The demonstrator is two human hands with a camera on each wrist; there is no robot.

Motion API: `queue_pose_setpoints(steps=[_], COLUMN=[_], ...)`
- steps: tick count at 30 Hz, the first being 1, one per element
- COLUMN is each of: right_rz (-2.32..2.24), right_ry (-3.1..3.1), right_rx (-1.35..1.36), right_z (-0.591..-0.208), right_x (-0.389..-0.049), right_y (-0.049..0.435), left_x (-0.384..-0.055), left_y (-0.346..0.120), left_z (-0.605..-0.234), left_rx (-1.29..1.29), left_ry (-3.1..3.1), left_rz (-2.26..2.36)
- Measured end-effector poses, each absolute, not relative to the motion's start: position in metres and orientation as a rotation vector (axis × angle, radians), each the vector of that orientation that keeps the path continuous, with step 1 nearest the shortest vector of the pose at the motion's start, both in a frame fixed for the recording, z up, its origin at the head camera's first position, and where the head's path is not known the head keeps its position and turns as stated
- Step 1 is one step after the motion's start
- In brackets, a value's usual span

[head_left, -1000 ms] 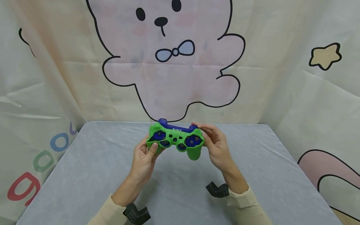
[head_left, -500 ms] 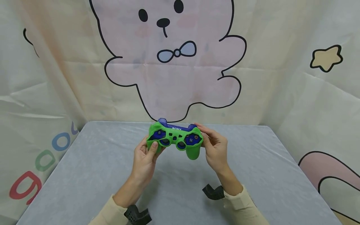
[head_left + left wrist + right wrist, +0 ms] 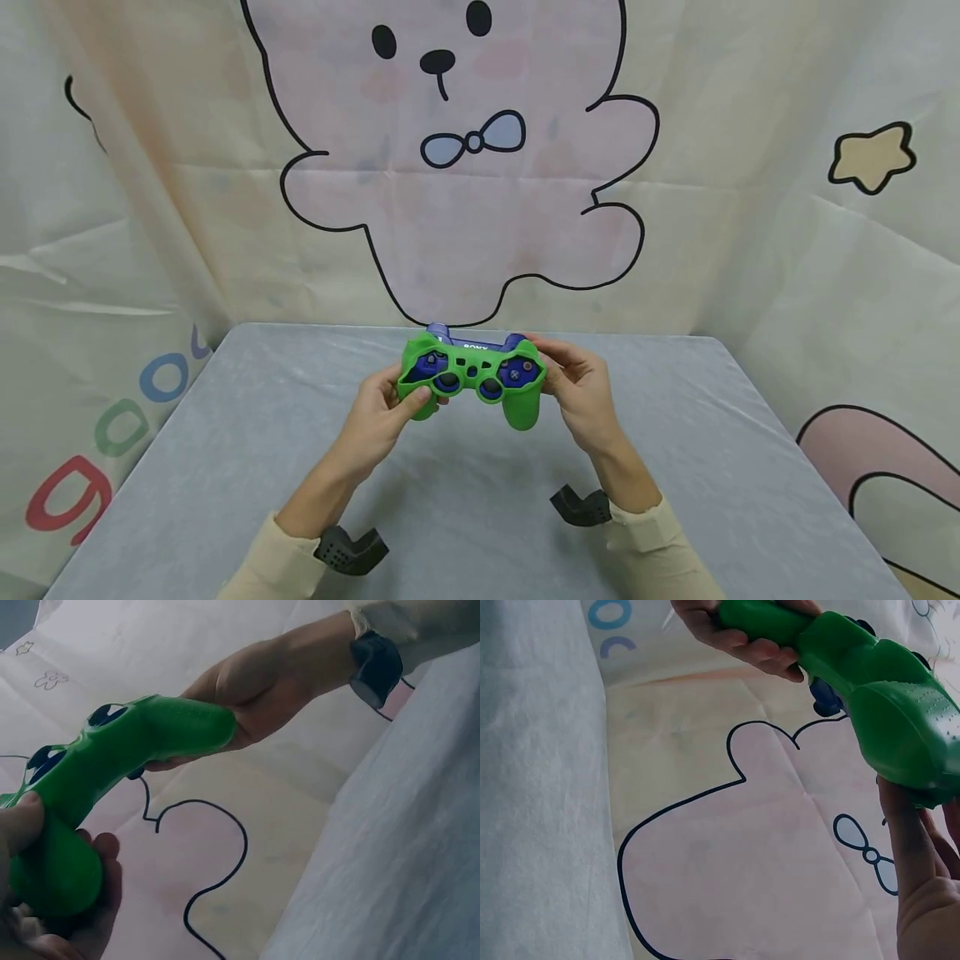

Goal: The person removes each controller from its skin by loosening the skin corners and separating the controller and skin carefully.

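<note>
The top of the pink bear [image 3: 461, 204] is cut off. The controller [image 3: 472, 375] hides bits of the left hand [image 3: 378, 412] and right hand [image 3: 582, 392]. The right wrist view cuts off the controller's side.

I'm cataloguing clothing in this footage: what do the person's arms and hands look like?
The left hand and right hand wear no gloves. Cream sleeves stop short of the hands, and a black, bent piece sticks out beside each sleeve's end.

The sleeves [image 3: 276, 560] are cream, the angular wrist pieces [image 3: 343, 553] black.
</note>
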State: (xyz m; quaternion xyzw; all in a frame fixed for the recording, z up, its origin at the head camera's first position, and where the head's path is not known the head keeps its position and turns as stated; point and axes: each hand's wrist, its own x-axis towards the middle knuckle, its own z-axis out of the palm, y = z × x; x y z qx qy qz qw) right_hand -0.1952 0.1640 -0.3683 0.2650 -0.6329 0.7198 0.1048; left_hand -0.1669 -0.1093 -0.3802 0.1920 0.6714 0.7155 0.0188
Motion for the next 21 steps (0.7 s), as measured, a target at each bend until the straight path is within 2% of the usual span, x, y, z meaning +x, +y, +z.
queue_pose_setpoints(steps=[5, 16, 21], right_rz=[2.119, 2.146, 2.082], right_ry=[-1.887, -2.061, -2.088], right_rx=[0.799, 1.116, 1.173], right_z=[-0.369, -0.367, -0.364], right_x=[-0.195, -0.201, -0.2], right_y=[0.167, 0.182, 0.185], left_x=[-0.167, -0.162, -0.159], left_y=[-0.104, -0.093, -0.089], left_z=[-0.381, -0.384, -0.384], left_rx=[0.563, 0.553, 0.545], left_ry=[2.036, 1.929, 1.954], left_rz=[2.297, 2.465, 2.49])
